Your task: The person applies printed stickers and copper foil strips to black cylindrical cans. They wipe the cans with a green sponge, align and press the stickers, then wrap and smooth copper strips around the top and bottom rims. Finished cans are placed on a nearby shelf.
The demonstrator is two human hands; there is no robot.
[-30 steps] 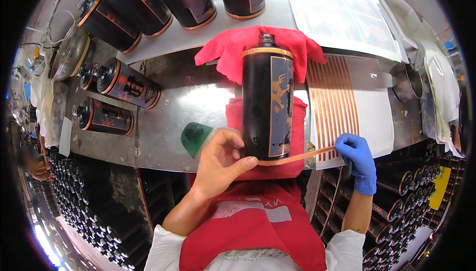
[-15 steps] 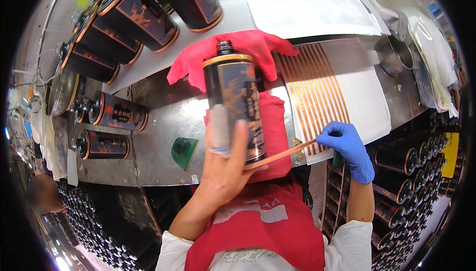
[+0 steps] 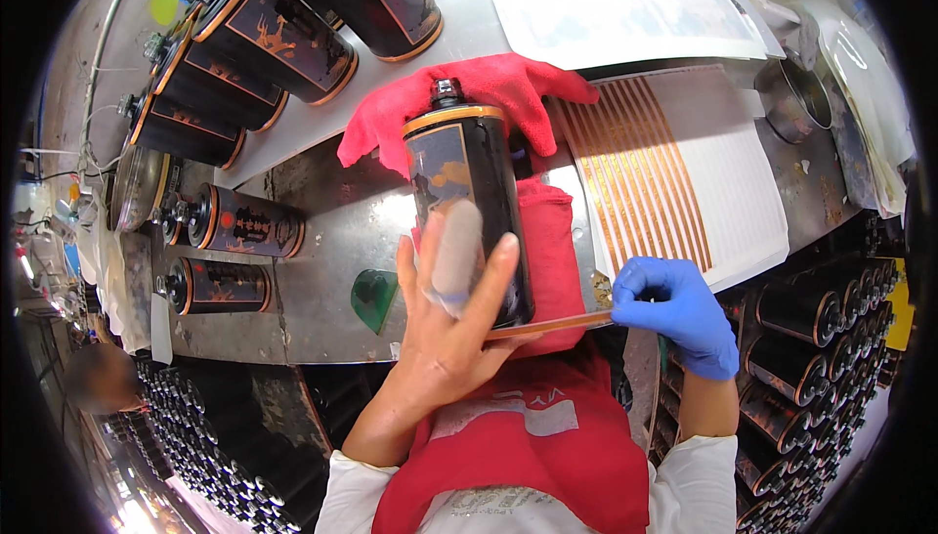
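Note:
A black bottle (image 3: 496, 182) with an orange rim and a decorated label lies in front of me, its neck pointing away. My bare left hand (image 3: 440, 329), one finger wrapped in a pale covering, holds it near its base with fingers spread along its side. Thumb and forefinger of my blue-gloved right hand (image 3: 679, 314) pinch the end of a thin copper-coloured strip (image 3: 562, 325). From there the strip runs to the bottle's base edge. Under the bottle are a folded red cloth (image 3: 553, 260) and another red cloth (image 3: 532, 89) bunched near the neck.
Right of the bottle lies a white sheet (image 3: 747, 192) bearing several copper strips. A green scraper (image 3: 373, 301) rests left of my left hand. Finished-looking black bottles (image 3: 278, 31) stand at the back left; smaller ones (image 3: 225, 285) lie below. A metal pot (image 3: 793, 109) is at far right.
The bottle has turned, bringing its label to the left and plain black into view. My right hand has come lower relative to the bottle, and the strip now runs flatter and shorter.

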